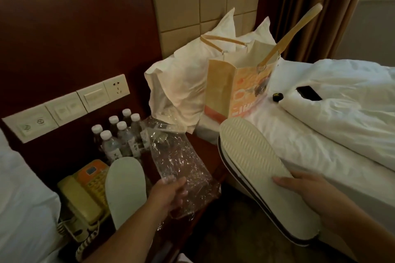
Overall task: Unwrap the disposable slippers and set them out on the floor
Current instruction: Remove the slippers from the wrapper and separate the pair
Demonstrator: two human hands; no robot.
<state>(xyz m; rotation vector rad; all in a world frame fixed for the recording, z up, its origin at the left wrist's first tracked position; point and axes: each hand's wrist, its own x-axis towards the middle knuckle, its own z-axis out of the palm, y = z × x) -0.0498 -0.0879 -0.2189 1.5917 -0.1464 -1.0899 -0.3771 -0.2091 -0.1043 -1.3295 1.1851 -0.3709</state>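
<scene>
My right hand [307, 196] grips a pair of white disposable slippers [252, 162] stacked together, ribbed sole up, held above the gap beside the bed. My left hand [171, 194] pinches a crumpled clear plastic wrapper [179, 160] over the dark nightstand [203, 147]. Another white slipper-shaped piece [126, 190] lies on the nightstand beside the phone, just left of my left forearm.
The nightstand holds several small water bottles [119, 136] and a yellow and orange telephone [85, 196]. A paper carry bag [237, 89] and pillows [183, 79] sit on the white bed [320, 134], along with a black phone [308, 93]. A switch panel [64, 109] runs along the wall.
</scene>
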